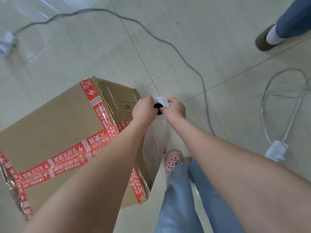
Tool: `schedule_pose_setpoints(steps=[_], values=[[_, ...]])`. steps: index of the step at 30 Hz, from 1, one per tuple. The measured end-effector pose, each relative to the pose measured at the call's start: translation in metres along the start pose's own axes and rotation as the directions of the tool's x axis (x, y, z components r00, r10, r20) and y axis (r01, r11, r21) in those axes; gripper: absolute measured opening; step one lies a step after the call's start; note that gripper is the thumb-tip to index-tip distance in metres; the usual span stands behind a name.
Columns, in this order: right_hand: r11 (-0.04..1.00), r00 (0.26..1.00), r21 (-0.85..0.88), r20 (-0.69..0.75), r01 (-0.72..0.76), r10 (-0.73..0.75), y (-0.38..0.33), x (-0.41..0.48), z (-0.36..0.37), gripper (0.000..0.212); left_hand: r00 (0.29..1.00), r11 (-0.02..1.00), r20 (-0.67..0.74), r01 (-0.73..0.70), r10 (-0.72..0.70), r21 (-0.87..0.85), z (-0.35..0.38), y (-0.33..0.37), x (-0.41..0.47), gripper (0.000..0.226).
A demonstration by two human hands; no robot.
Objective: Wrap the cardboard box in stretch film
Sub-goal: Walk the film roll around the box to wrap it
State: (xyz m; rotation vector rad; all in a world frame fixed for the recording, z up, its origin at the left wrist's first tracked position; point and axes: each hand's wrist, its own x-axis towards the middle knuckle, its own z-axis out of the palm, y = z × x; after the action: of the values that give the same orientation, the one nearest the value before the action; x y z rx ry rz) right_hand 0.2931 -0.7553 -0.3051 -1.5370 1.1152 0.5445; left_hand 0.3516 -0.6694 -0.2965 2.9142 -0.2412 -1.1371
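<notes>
I see both hands meeting on the top end of the roll (161,100), which stands upright just beside the box's (55,121) right face. The left hand (143,109) has its fingers curled over the roll's left rim. The right hand (175,109) grips the right rim, fingers bent round it next to the dark core hole. I cannot tell whether a fingertip goes into the hole.

Below the hands, film (154,143) hangs down in a pale sheet close along the box's side. The box sits on the tiled floor (101,52), to my left, its edges bound with red tape (94,100), and glossy film already shows at its corners.

My own pink shoe (172,161) and jeans (178,195) are just right of the box. A grey cable (168,41) snakes across the floor beyond. A white power strip (276,150) lies well to the right, and another person's foot (265,39) stands at top right.
</notes>
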Motion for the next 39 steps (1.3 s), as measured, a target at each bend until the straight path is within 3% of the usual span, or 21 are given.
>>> schedule_pose_setpoints(steps=[6, 11, 15, 19, 23, 27, 30, 33, 39], values=[[0.989, 1.0, -0.145, 0.002, -0.015, 0.016, -0.007, 0.004, 0.005, 0.033, 0.97, 0.948, -0.018, -0.234, 0.243, 0.218, -0.002, 0.008, 0.01, 0.043], [0.964, 1.0, -0.267, -0.023, 0.0, -0.007, -0.025, 0.021, -0.001, 0.036, 0.953, 0.921, 0.025, -0.298, 0.301, 0.25, -0.02, 0.012, 0.031, 0.021], [0.934, 0.995, -0.348, -0.03, 0.077, -0.094, -0.052, 0.032, 0.0, 0.03, 0.987, 0.986, -0.009, -0.163, 0.163, 0.025, -0.035, 0.004, 0.047, 0.009], [0.955, 0.989, -0.275, -0.06, 0.114, -0.136, -0.069, 0.043, 0.008, 0.032, 0.999, 0.978, -0.034, 0.016, -0.024, -0.206, -0.043, -0.005, 0.061, 0.011], [0.984, 1.0, -0.173, 0.001, -0.03, 0.03, -0.08, 0.05, 0.018, 0.046, 0.973, 0.881, 0.021, 0.217, -0.23, -0.42, -0.051, -0.019, 0.074, 0.018], [0.997, 0.997, -0.027, -0.014, -0.078, 0.077, -0.095, 0.056, 0.035, 0.032, 0.953, 0.819, 0.121, 0.301, -0.278, -0.488, -0.06, -0.029, 0.08, 0.032], [0.996, 0.997, -0.045, -0.025, -0.073, 0.072, -0.106, 0.059, 0.039, 0.029, 0.966, 0.876, 0.091, 0.259, -0.243, -0.407, -0.066, -0.033, 0.085, 0.033], [0.995, 0.996, -0.04, -0.027, -0.09, 0.089, -0.11, 0.059, 0.042, 0.026, 0.991, 0.961, 0.003, 0.129, -0.132, -0.246, -0.074, -0.032, 0.088, 0.022], [0.992, 0.991, -0.015, -0.027, -0.128, 0.128, -0.119, 0.06, 0.046, 0.025, 0.992, 0.992, 0.001, -0.128, 0.128, 0.003, -0.087, -0.029, 0.099, 0.038]])
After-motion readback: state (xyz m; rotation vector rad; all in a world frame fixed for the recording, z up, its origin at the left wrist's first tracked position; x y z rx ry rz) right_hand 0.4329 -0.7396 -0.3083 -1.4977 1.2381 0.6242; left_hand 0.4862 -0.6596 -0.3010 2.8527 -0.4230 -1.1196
